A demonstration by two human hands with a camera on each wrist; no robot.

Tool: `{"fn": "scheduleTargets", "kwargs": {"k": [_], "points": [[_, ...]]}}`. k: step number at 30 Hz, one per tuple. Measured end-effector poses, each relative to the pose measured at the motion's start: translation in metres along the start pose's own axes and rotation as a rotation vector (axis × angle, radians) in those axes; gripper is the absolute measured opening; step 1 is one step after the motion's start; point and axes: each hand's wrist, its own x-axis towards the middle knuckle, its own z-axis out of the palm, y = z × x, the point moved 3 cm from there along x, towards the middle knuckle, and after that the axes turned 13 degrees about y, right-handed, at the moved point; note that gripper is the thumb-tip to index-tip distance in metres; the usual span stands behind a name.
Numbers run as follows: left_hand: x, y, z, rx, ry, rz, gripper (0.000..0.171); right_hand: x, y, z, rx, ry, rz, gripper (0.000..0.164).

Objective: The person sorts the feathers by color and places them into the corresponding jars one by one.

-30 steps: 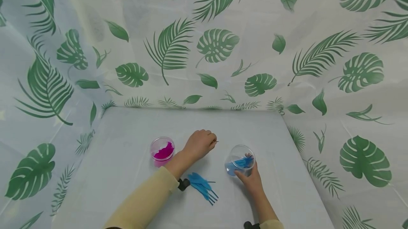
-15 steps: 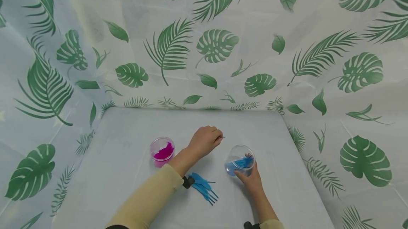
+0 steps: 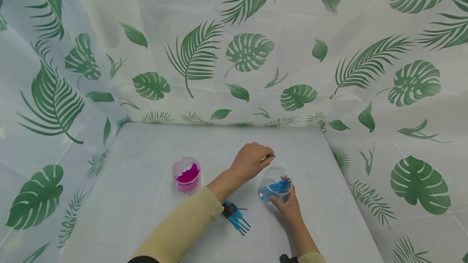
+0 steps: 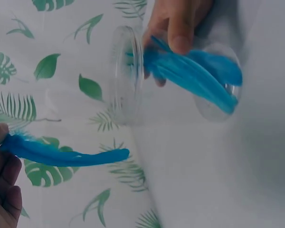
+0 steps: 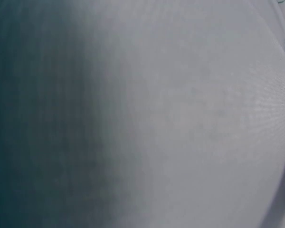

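My left hand (image 3: 253, 160) pinches a blue feather (image 4: 66, 156) by one end; in the left wrist view its rounded tip points toward the clear plastic cup (image 4: 119, 76). In the head view this hand is just behind and above that cup. My right hand (image 3: 289, 206) grips the cup near its base and side, tilting its mouth. Several blue feathers (image 4: 194, 76) lie inside it. A small pile of blue feathers (image 3: 240, 222) rests on the table, partly hidden by the left wrist's camera. The right wrist view shows mostly blurred white table.
A second clear cup (image 3: 176, 168) with magenta feathers (image 3: 189, 173) stands left of the left forearm. The white table (image 3: 146, 145) backs onto a leaf-printed curtain (image 3: 256, 19), which also hangs at both sides.
My left hand has moved right, carrying the feather from left of the tilted cup to just behind its mouth. The right hand and its cup have stayed in place.
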Motion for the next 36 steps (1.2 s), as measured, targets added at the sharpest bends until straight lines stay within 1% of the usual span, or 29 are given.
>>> {"fn": "scheduleTargets", "kwargs": {"k": [5,9,12,15,17,19,24,26,30,32,36], "points": [[0.008,0.013,0.000,-0.071,0.022,-0.026,0.017,0.000,-0.001,0.000,0.008,-0.002,0.002,0.099],[0.013,0.022,0.002,-0.109,0.050,-0.014,0.016,0.000,0.000,0.000,0.001,-0.016,0.021,0.102],[0.013,0.027,0.007,-0.118,0.052,0.009,0.016,-0.001,0.001,0.000,0.013,-0.026,0.029,0.102],[0.010,0.030,0.018,-0.116,0.032,0.025,0.016,-0.001,0.000,0.000,0.027,-0.037,0.029,0.103],[0.007,0.030,0.027,-0.097,0.008,0.037,0.015,-0.001,0.000,0.000,0.025,-0.039,0.027,0.102],[0.003,0.031,0.037,-0.071,-0.010,0.066,0.015,-0.001,0.000,-0.001,0.020,-0.040,0.023,0.104],[-0.010,0.034,0.054,0.037,-0.026,0.147,0.015,-0.001,0.002,-0.002,0.013,-0.051,0.028,0.107],[-0.015,0.035,0.061,0.073,-0.049,0.140,0.016,-0.001,0.003,-0.002,0.016,-0.060,0.031,0.107],[-0.026,0.034,0.073,0.107,-0.092,0.096,0.016,-0.001,0.003,-0.002,0.025,-0.063,0.026,0.105],[-0.029,0.034,0.077,0.128,-0.110,0.077,0.015,-0.001,0.003,-0.002,0.028,-0.059,0.022,0.105],[-0.035,0.033,0.085,0.178,-0.144,0.060,0.014,-0.001,0.003,-0.002,0.014,-0.047,0.007,0.105]]}}
